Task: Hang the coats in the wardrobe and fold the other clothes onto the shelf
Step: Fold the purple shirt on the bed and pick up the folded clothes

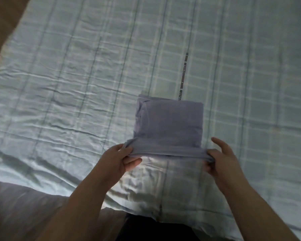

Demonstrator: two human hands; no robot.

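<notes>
On the pale checked bedspread [76, 75], our left hand [118, 160] and right hand [221, 160] pinch the lilac garment's [170, 119] near edge at lower centre; we should lift evenly and fold it squarely.

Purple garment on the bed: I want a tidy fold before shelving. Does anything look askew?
Slightly. The purple garment has an under-layer poking out past its far-left corner, so that edge is uneven. The left hand and right hand pinch its near edge, not yet folded over.
</notes>
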